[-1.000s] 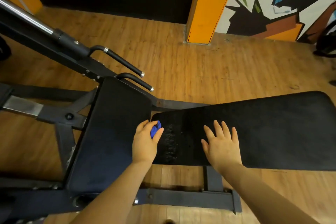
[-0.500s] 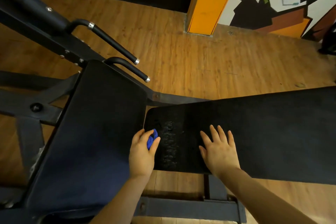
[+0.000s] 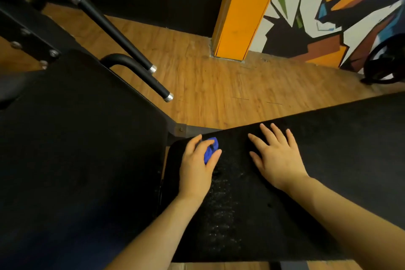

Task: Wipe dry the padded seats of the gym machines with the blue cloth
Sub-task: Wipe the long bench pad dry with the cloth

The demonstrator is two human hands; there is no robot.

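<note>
Gripping the cloth [image 3: 210, 149], the left hand [image 3: 197, 166] has its fingers curled over the bunched blue wad, thumb on the right side, so only a small blue patch peeks out between thumb and forefinger. Hand and cloth are down on the pad [image 3: 328, 160], right at its far-left corner, just beside the gap to the seat [image 3: 76, 149]. The cloth sits under the palm and fingertips, pressed between the hand and the pad's black surface.

Over to the right hand [image 3: 276, 158]: fingers straight and spread, palm flat on the same pad, holding nothing. It lies near the left hand, a short stretch of bare pad between them. Both forearms come in from the near edge.

Pale speckled marks [image 3: 221, 210] run in a band on the pad, from just near of the left hand's thumb toward the near edge, lying between the two forearms.

Left of the pad, the seat fills the near-left area, dark and smooth, angled away from the pad. At its far edge two black handles [image 3: 135, 70] with silver end caps jut out to the right over the wooden floor [image 3: 208, 85]. A bolted black frame [image 3: 28, 37] sits at far left.

Beyond the floor stands an orange pillar [image 3: 243, 9], and to its right a wall mural [image 3: 328, 6] of jagged coloured shapes. A dark round object [image 3: 385, 63] rests at the far right by the wall; what it is cannot be told.
</note>
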